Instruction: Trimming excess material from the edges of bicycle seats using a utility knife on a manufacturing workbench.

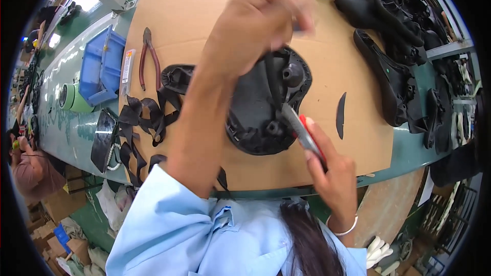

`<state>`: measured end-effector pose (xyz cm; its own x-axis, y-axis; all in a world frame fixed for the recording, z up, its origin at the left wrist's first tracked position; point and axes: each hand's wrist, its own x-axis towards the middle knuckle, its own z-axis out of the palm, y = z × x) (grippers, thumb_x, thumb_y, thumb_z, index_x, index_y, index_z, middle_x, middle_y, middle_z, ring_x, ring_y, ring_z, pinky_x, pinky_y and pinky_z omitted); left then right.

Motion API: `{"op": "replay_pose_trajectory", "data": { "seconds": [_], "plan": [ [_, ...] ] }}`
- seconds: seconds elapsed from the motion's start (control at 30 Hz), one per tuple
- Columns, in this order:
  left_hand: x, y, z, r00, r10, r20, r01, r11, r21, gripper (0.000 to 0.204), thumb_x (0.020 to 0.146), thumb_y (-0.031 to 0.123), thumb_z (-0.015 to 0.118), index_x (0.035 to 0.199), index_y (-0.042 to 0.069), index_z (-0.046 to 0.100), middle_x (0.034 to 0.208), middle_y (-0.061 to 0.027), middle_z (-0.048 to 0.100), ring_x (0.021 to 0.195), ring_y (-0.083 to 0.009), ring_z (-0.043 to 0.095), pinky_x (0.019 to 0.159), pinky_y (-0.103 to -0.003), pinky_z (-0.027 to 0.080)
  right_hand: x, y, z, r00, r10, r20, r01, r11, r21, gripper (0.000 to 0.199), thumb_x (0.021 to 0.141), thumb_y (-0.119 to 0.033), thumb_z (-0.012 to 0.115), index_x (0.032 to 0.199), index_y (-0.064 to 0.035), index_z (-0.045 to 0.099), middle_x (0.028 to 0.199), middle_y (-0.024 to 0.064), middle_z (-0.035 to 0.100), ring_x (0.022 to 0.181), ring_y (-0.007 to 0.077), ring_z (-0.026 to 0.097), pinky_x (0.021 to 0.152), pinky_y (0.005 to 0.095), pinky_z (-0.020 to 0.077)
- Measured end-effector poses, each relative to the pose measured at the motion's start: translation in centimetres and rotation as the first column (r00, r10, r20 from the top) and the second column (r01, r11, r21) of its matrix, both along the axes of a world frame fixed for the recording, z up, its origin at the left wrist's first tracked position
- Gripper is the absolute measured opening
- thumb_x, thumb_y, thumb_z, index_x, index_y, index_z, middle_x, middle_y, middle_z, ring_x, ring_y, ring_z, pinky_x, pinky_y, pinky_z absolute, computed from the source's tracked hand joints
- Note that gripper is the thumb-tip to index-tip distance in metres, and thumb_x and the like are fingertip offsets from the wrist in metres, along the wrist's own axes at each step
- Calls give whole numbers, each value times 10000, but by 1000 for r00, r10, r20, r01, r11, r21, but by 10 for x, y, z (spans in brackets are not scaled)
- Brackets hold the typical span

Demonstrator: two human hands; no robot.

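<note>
A black saddle-shaped part [250, 107] lies underside up on the cardboard in front of me, its cover gathered along the rim. My right hand [335, 174] is closed round a utility knife [307, 137] with a red and grey body. The blade end points up and left, at the lower end of a black strip [274, 84] over the part. My left hand [258, 23], smeared by motion, is raised above the part's far edge. Its fingers are curled, and the strip runs up to it. My left forearm hides the part's middle left.
Red-handled pliers [148, 59] and tangled black strips [153, 117] lie at left, beside a blue bin [102, 66], a green container [74, 98] and a phone [105, 140]. A curved black scrap [341, 116] is at right. Several black saddle-like parts [378, 10] are piled far right.
</note>
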<state>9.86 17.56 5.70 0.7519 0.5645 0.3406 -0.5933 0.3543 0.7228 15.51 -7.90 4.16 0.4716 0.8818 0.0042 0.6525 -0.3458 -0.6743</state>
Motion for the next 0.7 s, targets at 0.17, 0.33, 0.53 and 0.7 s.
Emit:
{"op": "replay_pose_trajectory", "data": {
  "seconds": [0.17,0.33,0.53,0.7],
  "plan": [
    [-40,-21,-13,825,541,-164,346,-254,903,174,668,161,711,786,78,612,584,-33,488,701,-275,535,632,-410,464,35,9,12,980,107,166,-88,989,-117,565,810,-96,628,1345,-250,533,740,122,653,505,280,566,482,369,407],
    [-18,-22,-47,850,495,181,-128,-140,982,170,590,139,717,613,74,562,590,-22,453,690,-230,477,620,-365,422,33,2,-2,977,20,-214,-52,988,-143,525,843,-87,600,1350,-202,522,820,157,671,511,246,566,534,327,455],
    [-1,-15,-53,686,662,302,-376,-33,926,206,669,140,696,539,66,554,593,-14,458,687,-208,459,624,-344,388,-9,-38,-4,941,-138,-309,102,987,-127,513,871,-73,578,1372,-110,478,1074,204,650,690,290,666,645,333,513],
    [1,-16,-57,585,768,261,-393,-13,919,151,708,122,681,592,47,619,647,-23,519,727,-218,472,676,-335,383,-53,-49,-5,856,-313,-411,296,949,-107,525,884,-62,557,1395,-83,436,1210,209,607,869,359,685,719,342,540]
  ]
}}
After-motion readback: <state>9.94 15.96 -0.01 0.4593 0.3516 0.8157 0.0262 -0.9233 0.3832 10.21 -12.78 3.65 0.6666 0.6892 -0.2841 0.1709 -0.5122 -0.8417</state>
